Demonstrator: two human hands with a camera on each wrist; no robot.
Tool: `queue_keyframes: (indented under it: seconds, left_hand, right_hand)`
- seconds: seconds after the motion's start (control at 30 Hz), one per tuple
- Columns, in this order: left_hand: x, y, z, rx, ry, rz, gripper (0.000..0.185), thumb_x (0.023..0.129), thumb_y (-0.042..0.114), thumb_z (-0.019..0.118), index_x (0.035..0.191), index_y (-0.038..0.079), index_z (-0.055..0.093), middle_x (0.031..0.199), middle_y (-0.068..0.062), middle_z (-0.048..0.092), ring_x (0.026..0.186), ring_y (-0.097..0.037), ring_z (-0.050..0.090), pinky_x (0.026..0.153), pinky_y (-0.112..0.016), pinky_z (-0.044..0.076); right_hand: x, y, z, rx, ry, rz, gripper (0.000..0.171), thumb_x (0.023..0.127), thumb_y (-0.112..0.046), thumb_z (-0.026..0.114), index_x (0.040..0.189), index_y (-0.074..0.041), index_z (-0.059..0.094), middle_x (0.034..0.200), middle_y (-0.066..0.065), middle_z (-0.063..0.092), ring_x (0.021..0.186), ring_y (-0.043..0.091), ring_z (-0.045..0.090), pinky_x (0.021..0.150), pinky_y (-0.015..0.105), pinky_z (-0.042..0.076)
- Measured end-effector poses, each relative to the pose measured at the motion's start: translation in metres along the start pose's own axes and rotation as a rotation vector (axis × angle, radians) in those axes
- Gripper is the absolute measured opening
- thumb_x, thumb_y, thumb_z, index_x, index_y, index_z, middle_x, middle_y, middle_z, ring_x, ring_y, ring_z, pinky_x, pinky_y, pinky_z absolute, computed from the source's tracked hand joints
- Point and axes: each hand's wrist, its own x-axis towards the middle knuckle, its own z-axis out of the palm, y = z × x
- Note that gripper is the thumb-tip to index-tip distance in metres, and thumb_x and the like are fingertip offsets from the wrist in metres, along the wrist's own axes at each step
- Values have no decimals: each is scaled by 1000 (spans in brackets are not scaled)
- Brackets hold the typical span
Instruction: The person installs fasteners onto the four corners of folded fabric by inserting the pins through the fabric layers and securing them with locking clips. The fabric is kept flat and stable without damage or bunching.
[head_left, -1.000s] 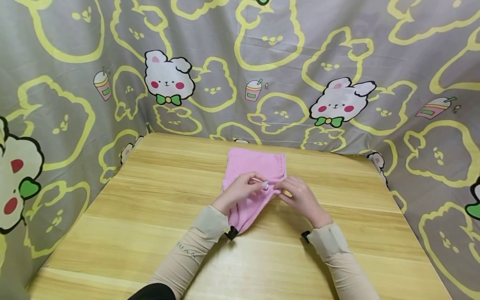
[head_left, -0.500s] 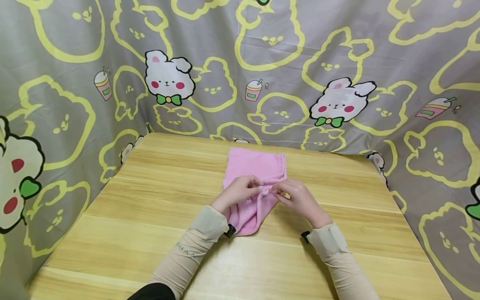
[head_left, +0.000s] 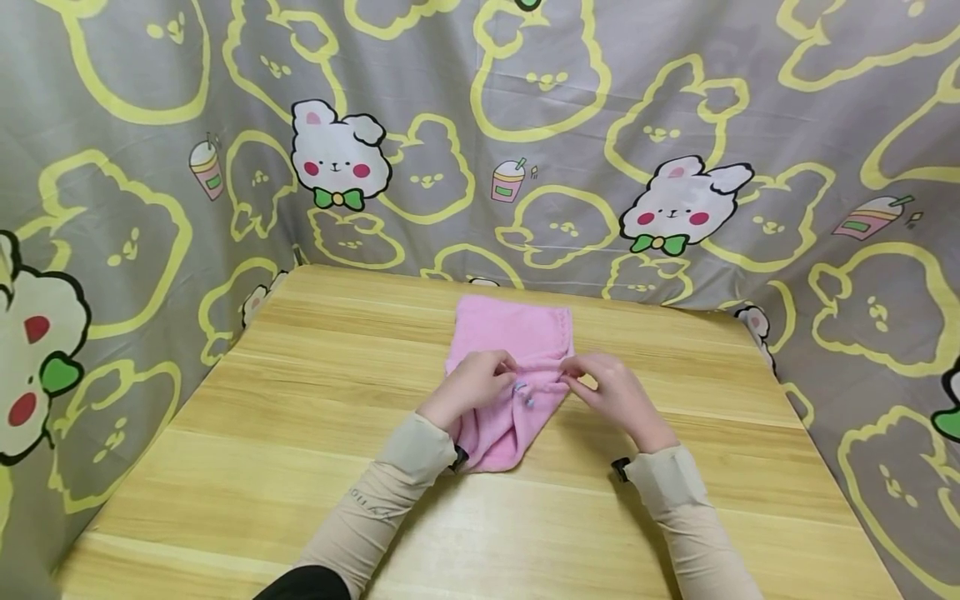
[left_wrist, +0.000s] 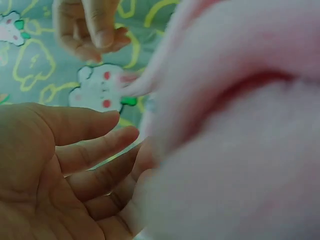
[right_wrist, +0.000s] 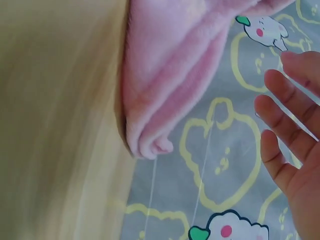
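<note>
A folded pink towel [head_left: 517,329] lies on the wooden table [head_left: 300,417], toward its far side. My left hand [head_left: 480,383] rests on the towel's middle with its fingers curled into the fabric. My right hand [head_left: 611,387] pinches the towel's right edge between thumb and forefinger. The left wrist view is filled by blurred pink towel [left_wrist: 240,150] against my left palm and fingers [left_wrist: 65,165], with my right hand [left_wrist: 90,30] above. In the right wrist view a rolled towel edge [right_wrist: 170,65] shows beside my right hand's fingers [right_wrist: 290,150].
A grey curtain [head_left: 675,100] printed with yellow and white rabbits hangs around the table's back and both sides. Bare wood [head_left: 525,533] lies between the towel and the near edge, and to either side of the towel.
My two hands have drawn slightly apart, the right one shifting to the right with the towel's edge. The towel's lower part now lies a little wider.
</note>
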Motion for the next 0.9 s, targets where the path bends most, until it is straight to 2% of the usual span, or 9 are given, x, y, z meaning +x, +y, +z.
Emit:
queue_keyframes:
  seconds: [0.27, 0.43, 0.53, 0.73, 0.9]
  left_hand:
    - [-8, 3, -30, -1, 48, -32, 21, 96, 21, 59, 113, 9, 66, 100, -8, 72, 93, -21, 66, 82, -36, 53]
    - [-11, 2, -37, 27, 61, -59, 21, 93, 24, 65, 109, 11, 67, 92, -4, 70, 85, -18, 64, 79, -33, 51]
    - [-10, 6, -31, 61, 36, -26, 23, 90, 26, 69, 105, 9, 68, 88, -4, 68, 79, -16, 61, 75, -31, 50]
    - [-10, 18, -4, 174, -45, 60, 24, 85, 32, 74, 94, 11, 65, 80, 2, 65, 73, -12, 58, 69, -27, 46]
    - [-11, 23, 13, 242, -19, 70, 17, 87, 26, 72, 82, 15, 61, 74, 6, 60, 71, -11, 55, 68, -26, 45]
  right_hand:
    - [-1, 3, -15, -47, 77, 23, 19, 77, -1, 78, 94, -6, 72, 79, 4, 70, 76, 17, 65, 71, 38, 53]
    - [-1, 5, -18, -49, 95, 20, 19, 77, -1, 79, 93, -7, 71, 79, 4, 70, 76, 17, 65, 71, 37, 53]
    - [-1, 6, -18, -49, 90, 27, 20, 77, -1, 78, 94, -7, 71, 79, 3, 70, 77, 17, 64, 71, 36, 52]
    - [-3, 8, -19, -53, 76, 52, 19, 78, -1, 77, 96, -7, 71, 82, 4, 70, 78, 17, 64, 71, 37, 53]
    - [-3, 10, -24, -52, 84, 62, 19, 79, 0, 76, 97, -6, 71, 84, 6, 71, 78, 18, 64, 73, 38, 53]
